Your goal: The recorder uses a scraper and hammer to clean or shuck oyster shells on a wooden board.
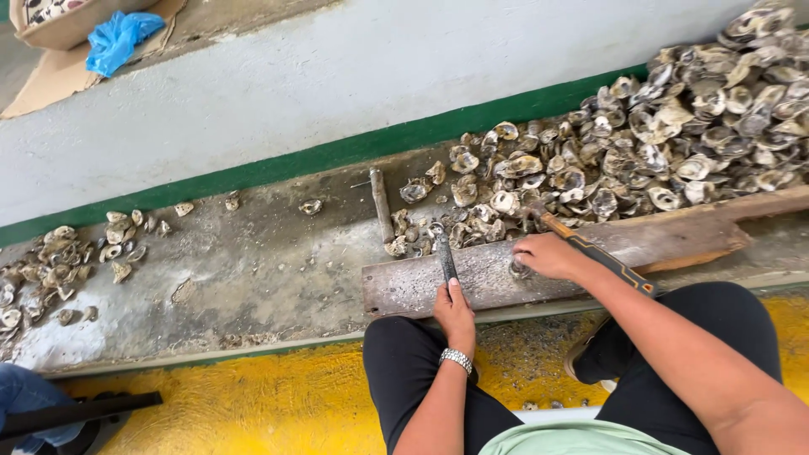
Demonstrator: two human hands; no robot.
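Concrete ledge (253, 261), wet and gritty, runs below a pale wall (278, 84) with a green stripe (337, 153) along its foot. Yellow floor (253, 404) at near edge.

Plank (506, 270), grey and worn, lies along the ledge in front of the person; its right end runs on under the shell heap.

Left hand (455, 313): closed around the lower end of a dark metal tool (444, 253), thumb laid up along the shaft. Tool points away from the person, its tip at the plank's far edge among loose shells. Metal watch (456, 360) on the wrist.

Right hand (546, 254): knuckles up, fingers curled down on the plank. Something small and dark sits under the fingertips; cannot tell what it is, or whether it is gripped or only pressed. Hammer (590, 248) with orange-and-black handle lies beneath this hand and forearm, head toward the heap; cannot tell if the hand grips it.

Oyster shells (674, 126) piled thick at upper right, thinning out toward the plank's middle. Smaller scatter of shells (59, 261) far left on the ledge. Grey rod (382, 202) lies just past the plank's left end, touching the heap's edge.

Blue bag (118, 38) and cardboard (67, 76) above the wall, top left. Black trousers (404, 362) on both knees.
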